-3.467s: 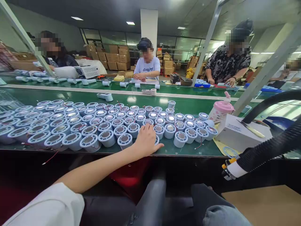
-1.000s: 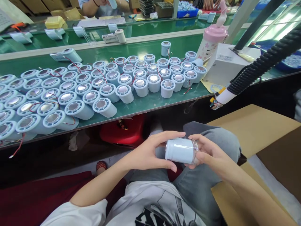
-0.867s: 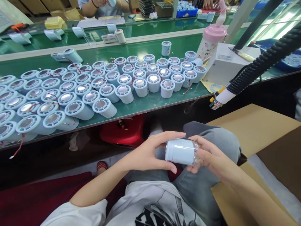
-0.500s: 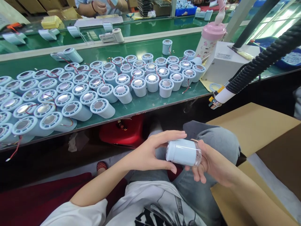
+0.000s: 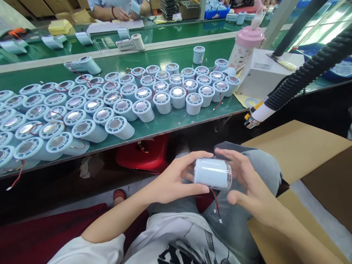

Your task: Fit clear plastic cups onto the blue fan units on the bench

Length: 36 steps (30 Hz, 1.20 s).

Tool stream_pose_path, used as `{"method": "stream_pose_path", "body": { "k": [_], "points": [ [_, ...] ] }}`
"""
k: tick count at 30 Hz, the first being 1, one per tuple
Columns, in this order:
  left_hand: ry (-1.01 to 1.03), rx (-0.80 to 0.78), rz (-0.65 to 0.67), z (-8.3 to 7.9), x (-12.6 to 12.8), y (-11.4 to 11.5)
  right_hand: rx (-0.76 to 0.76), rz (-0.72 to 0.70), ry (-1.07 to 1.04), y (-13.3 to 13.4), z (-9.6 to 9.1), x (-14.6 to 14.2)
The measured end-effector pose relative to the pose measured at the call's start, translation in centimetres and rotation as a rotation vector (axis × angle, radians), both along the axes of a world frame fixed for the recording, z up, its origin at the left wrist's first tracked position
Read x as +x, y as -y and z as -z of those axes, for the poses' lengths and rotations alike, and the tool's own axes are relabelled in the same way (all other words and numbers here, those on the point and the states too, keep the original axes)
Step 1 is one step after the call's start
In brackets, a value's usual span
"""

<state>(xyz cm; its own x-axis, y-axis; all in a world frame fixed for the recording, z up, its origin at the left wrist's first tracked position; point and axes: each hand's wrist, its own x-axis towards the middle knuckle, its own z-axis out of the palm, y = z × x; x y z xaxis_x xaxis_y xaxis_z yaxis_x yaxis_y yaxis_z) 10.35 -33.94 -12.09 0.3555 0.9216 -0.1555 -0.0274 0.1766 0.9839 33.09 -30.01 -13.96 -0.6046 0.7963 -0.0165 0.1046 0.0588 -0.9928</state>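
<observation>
Pale blue cylinder (image 5: 212, 173) lying sideways over the lap, below the bench edge. Pinched at its left end by the left hand (image 5: 172, 179), thumb under, fingers over. Right hand (image 5: 249, 185) now off it, fingers spread wide just beside the clear end (half a second ago still cupped underneath). One red wire (image 5: 215, 202) now dangling below with a white plug, so looks like the part got turned and freed for a check. Up on the green bench (image 5: 162, 126): cylinders (image 5: 140, 109) in rows, too many to count exactly, dozens. One pink bottle (image 5: 246, 44), one white box (image 5: 261, 75), one black hose (image 5: 302, 79).
</observation>
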Motion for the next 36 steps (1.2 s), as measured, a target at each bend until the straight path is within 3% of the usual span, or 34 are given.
{"method": "stream_pose_path", "body": {
  "k": [2, 4, 5, 9, 11, 20, 30, 33, 36],
  "points": [
    [0.015, -0.038, 0.011, -0.1, -0.1, -0.1, 0.309, -0.035, 0.028, -0.2, -0.1, 0.3],
    [0.023, -0.034, 0.031, -0.1, -0.3, -0.2, 0.428, -0.074, 0.073, -0.3, -0.4, 0.4],
    [0.024, -0.011, 0.038, -0.1, -0.4, -0.2, 0.344, -0.082, 0.073, -0.4, -0.5, 0.4],
    [0.023, 0.1, 0.075, -0.2, -0.8, -0.4, -0.272, -0.097, -0.135, -0.4, -0.8, 0.2],
    [0.049, 0.071, 0.12, -0.2, -1.0, -0.4, -0.403, -0.102, -0.194, -0.3, -0.8, 0.2],
    [0.133, -0.186, 0.168, 1.8, -0.5, -0.6, -0.592, -0.036, -0.13, -0.6, -0.1, -0.2],
    [-0.044, 0.036, 0.136, 1.5, 0.1, -0.7, -0.893, -0.125, -0.089, -0.1, 0.3, -1.5],
    [-0.078, -0.007, 0.128, 0.5, -0.7, -0.9, -0.865, -0.138, -0.068, -0.2, 0.1, -1.5],
    [-0.193, 0.039, -0.021, -1.5, -2.7, -3.3, -0.598, 0.003, -0.077, -2.1, -1.4, 2.0]
  ]
}}
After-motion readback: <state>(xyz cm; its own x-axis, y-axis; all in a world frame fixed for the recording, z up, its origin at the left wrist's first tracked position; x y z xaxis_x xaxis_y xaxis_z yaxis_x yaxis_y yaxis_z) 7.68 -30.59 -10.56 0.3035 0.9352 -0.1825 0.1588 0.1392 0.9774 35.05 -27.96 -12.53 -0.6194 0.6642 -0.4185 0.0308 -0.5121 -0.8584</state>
